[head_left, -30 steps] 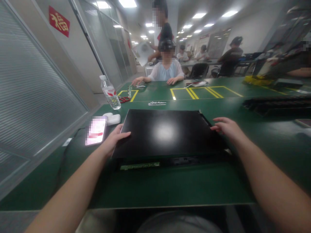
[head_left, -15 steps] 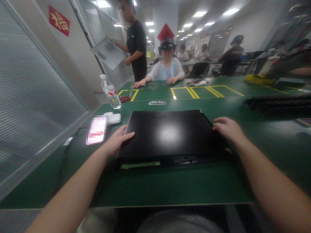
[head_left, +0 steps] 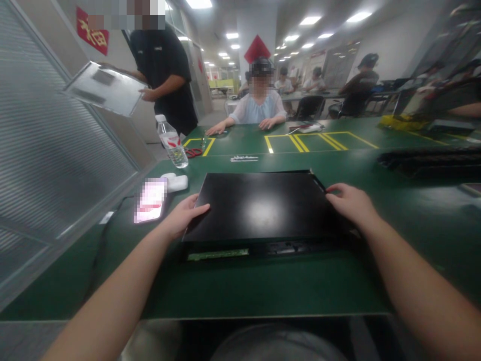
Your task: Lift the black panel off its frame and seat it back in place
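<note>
A glossy black flat panel [head_left: 240,205], which looks like a display screen, lies over a black frame [head_left: 300,247] on the table in front of me. A strip of green circuit board [head_left: 218,254] shows along the near edge, below the panel. My left hand [head_left: 188,213] grips the panel's left edge, thumb on top and the other fingers partly hidden at its side. At the opposite edge, my right hand [head_left: 347,200] has its fingers closed on the panel's right side, near the raised rim of the frame. Some of the right fingertips are hard to make out.
Left on the green table [head_left: 263,291] are a lit phone [head_left: 151,199], a white case [head_left: 176,182], a water bottle [head_left: 173,143] and red-handled scissors [head_left: 193,153]. Dark stacked parts [head_left: 432,163] lie right. A person sits opposite; another stands holding a sheet [head_left: 108,90].
My right hand has moved slightly left onto the panel's edge, and the panel has shifted a little against the frame. The standing person has moved left with the sheet.
</note>
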A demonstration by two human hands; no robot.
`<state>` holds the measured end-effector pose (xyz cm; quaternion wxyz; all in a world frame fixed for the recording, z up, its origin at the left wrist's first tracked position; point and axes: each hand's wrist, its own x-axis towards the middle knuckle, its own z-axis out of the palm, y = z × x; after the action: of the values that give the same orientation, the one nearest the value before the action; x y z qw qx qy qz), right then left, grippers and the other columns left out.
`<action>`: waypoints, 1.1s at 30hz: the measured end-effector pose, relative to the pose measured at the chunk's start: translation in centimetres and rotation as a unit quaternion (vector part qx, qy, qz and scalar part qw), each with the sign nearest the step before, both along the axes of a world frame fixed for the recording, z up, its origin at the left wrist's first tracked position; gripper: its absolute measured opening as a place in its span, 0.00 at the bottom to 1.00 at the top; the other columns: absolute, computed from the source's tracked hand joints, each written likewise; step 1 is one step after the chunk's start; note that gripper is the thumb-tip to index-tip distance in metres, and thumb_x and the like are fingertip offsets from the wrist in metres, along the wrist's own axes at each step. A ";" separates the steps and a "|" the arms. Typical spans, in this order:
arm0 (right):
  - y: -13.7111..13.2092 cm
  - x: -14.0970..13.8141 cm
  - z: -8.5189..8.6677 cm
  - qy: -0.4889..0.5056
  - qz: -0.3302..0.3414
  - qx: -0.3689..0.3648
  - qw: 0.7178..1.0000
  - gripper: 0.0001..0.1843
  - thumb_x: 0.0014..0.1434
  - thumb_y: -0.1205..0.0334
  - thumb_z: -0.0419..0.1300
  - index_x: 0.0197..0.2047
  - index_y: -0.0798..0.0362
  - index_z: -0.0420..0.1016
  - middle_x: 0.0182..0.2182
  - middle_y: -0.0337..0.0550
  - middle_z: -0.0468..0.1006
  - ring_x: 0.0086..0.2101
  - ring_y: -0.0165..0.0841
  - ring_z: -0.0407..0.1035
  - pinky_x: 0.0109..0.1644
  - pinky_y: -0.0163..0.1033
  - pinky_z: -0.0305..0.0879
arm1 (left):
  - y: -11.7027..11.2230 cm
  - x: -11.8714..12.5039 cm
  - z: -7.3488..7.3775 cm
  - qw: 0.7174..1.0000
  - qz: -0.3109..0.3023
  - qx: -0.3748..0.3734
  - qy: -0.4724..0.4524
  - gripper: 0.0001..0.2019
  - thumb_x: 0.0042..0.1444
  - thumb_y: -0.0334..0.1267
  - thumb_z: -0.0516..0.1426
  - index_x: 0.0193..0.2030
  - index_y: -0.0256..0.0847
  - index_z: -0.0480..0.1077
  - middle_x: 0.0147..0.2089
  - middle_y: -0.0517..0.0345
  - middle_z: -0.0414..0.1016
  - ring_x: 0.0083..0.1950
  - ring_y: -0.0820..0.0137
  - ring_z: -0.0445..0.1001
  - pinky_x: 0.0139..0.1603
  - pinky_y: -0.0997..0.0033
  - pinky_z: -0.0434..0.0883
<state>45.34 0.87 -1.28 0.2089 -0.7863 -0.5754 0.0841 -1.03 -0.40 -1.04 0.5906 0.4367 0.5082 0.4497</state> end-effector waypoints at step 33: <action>-0.5 -0.7 0.5 -0.081 0.022 -0.024 0.996 0.19 0.63 0.53 0.58 0.47 0.47 0.89 0.42 0.51 0.88 0.42 0.50 0.81 0.41 0.47 0.70 | 0.6 -0.4 -1.2 0.998 0.012 0.017 0.057 0.33 0.46 0.44 0.79 0.57 0.38 0.76 0.54 0.43 0.88 0.52 0.51 0.88 0.44 0.61 0.84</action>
<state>44.64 0.32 -0.73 0.1413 -0.7823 -0.6054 0.0386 -1.41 0.19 -2.26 0.5476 0.4656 0.5382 0.4401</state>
